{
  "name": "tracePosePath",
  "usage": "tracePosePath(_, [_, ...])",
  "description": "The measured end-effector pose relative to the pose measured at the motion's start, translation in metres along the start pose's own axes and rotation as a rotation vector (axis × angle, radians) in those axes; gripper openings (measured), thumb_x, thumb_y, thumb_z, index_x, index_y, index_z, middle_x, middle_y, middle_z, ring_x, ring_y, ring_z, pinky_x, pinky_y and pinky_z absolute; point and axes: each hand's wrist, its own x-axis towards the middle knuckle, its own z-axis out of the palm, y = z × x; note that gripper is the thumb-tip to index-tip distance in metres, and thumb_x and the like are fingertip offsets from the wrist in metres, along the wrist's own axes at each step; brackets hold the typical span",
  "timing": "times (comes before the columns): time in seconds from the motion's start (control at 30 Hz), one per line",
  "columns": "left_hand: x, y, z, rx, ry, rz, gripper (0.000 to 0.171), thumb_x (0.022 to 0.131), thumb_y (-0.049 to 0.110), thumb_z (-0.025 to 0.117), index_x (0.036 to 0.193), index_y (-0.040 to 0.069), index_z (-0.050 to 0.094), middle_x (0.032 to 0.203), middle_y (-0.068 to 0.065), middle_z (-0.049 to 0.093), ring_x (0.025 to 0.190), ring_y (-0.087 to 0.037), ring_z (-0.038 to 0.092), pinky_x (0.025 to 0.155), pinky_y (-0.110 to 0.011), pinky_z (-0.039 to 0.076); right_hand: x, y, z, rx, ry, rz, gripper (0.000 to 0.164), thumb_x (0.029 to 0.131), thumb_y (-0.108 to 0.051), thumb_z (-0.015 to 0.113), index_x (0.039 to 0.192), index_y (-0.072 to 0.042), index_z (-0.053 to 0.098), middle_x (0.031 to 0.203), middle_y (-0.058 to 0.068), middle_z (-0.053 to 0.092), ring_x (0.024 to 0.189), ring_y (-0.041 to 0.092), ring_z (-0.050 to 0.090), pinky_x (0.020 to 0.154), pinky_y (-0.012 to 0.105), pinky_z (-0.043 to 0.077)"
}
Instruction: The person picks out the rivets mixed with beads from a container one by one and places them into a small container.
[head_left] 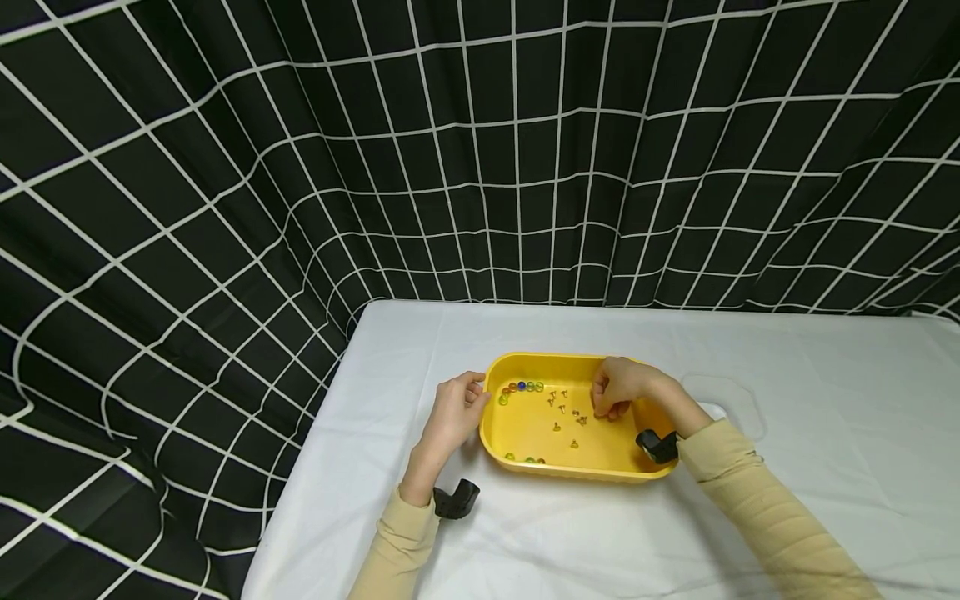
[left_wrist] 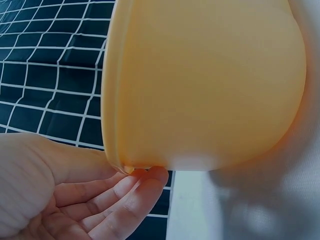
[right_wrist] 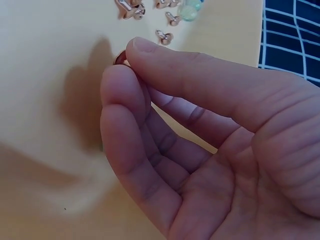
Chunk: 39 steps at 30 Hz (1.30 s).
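Tub [head_left: 525,429], yellow, oblong, rounded corners, sits on desk [head_left: 585,533] under white cloth. Left hand [head_left: 452,414] at tub's left end, grip closed on the rim: thumb on one side, fingertips on the other, per left wrist view. Right hand [head_left: 621,385] reaches inside tub, right half; grip pinches a small brass-coloured fastener [right_wrist: 119,58] between thumb and index finger, mostly hidden by the fingertips, other fingers curled in. Can't tell if the held piece touches tub floor. Loose fasteners [head_left: 562,408], same brass colour, lie scattered over middle of tub floor, left of right hand, some bunched together, others apart. Glass marbles [head_left: 522,386] in two groups: one runs along far wall and round far left corner (orange, blue, yellow-green), the other sits by near wall, left of middle, partly cut off by the rim. Beige sleeves [head_left: 757,508] on both arms, black wrist mount [head_left: 457,500] on each. Black curtain [head_left: 536,158] with white grid hangs behind desk and at left.
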Motion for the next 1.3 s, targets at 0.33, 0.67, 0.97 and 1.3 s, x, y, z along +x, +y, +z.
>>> tracePosePath(0.33, [-0.001,0.000,0.000,-0.014,0.002,0.012,0.026,0.086,0.001,0.062,0.109,-0.010,0.061,0.085,-0.012,0.062,0.073,-0.019,0.060,0.064,-0.024,0.052,-0.003,-0.003,-0.003,0.005,0.015,0.001,0.013,0.075,0.000,0.070,0.067,0.000,0.060,0.060,0.006,0.060,0.054,0.014,0.057,0.056,0.028,0.051])
tracePosePath(0.67, [-0.002,0.000,0.000,-0.030,0.005,0.020,0.025,0.086,0.000,0.062,0.108,-0.011,0.061,0.084,-0.012,0.061,0.074,-0.019,0.060,0.064,-0.024,0.052,-0.011,-0.002,-0.011,0.019,0.030,-0.015,0.011,0.073,0.001,0.068,0.068,-0.001,0.058,0.062,0.006,0.060,0.056,0.014,0.056,0.059,0.030,0.051])
tracePosePath(0.97, [-0.001,-0.002,0.001,-0.027,-0.001,0.007,0.025,0.086,0.001,0.062,0.109,-0.010,0.062,0.084,-0.010,0.061,0.073,-0.017,0.059,0.064,-0.023,0.052,-0.018,-0.005,-0.018,0.023,0.022,-0.016,0.012,0.077,-0.002,0.069,0.071,0.000,0.058,0.064,0.005,0.058,0.059,0.015,0.059,0.064,0.033,0.054])
tracePosePath(1.3, [-0.001,-0.002,0.000,-0.028,0.000,0.028,0.024,0.086,-0.001,0.061,0.107,-0.011,0.062,0.083,-0.011,0.061,0.073,-0.018,0.059,0.064,-0.023,0.052,-0.028,-0.001,-0.025,0.015,0.058,-0.026,0.013,0.077,-0.005,0.069,0.070,-0.001,0.058,0.064,0.005,0.058,0.058,0.015,0.055,0.059,0.028,0.050])
